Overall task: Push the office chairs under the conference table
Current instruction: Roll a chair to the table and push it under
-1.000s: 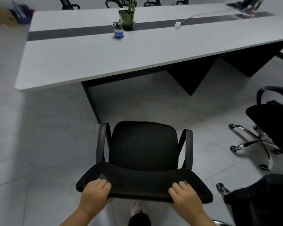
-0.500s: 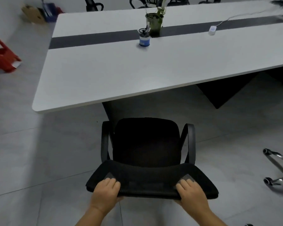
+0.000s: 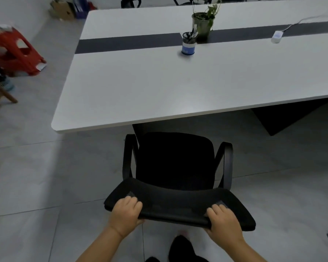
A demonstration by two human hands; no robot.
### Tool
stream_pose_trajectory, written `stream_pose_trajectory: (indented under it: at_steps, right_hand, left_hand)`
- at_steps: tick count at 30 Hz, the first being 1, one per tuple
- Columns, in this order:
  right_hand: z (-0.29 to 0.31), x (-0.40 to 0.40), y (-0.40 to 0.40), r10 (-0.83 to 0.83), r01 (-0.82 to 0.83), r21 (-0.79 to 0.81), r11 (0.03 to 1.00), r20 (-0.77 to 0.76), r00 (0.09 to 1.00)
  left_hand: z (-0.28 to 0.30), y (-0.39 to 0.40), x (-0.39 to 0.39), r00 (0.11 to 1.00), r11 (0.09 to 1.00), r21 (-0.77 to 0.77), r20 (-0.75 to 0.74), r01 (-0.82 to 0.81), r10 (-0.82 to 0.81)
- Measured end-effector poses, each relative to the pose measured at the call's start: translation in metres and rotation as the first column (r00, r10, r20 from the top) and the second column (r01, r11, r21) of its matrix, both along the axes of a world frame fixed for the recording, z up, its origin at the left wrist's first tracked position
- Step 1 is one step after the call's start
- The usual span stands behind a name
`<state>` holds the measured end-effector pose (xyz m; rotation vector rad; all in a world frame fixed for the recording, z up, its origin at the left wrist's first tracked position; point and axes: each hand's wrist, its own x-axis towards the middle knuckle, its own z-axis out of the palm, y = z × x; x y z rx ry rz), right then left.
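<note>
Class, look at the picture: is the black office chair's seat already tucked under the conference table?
No. The chair's seat lies wholly on the near side of the conference table edge, while both hands grip its backrest top.

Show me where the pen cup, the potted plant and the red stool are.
pen cup [image 3: 188,46], head view, on its blue lower band.
potted plant [image 3: 202,25], head view, on the side of the pot.
red stool [image 3: 17,53], head view, on its slanted side, left of the table.
</note>
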<state>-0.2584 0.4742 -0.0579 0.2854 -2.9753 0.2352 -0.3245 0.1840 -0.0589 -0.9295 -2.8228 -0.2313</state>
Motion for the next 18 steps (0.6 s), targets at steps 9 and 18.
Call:
stream_pose_trajectory:
  at_steps: [9, 18]
  right_hand:
    - [0.012, 0.057, -0.011, -0.117, 0.117, -0.029, 0.993, -0.029, 0.993]
    - [0.005, 0.071, -0.006, -0.169, 0.182, 0.049, 0.982, -0.202, 0.965]
  left_hand:
    - [0.0, -0.013, 0.01, 0.94, 0.946, 0.013, -0.118, 0.325, -0.321]
    - [0.018, 0.011, -0.014, 0.915, 0.914, -0.037, -0.013, 0.403, -0.404]
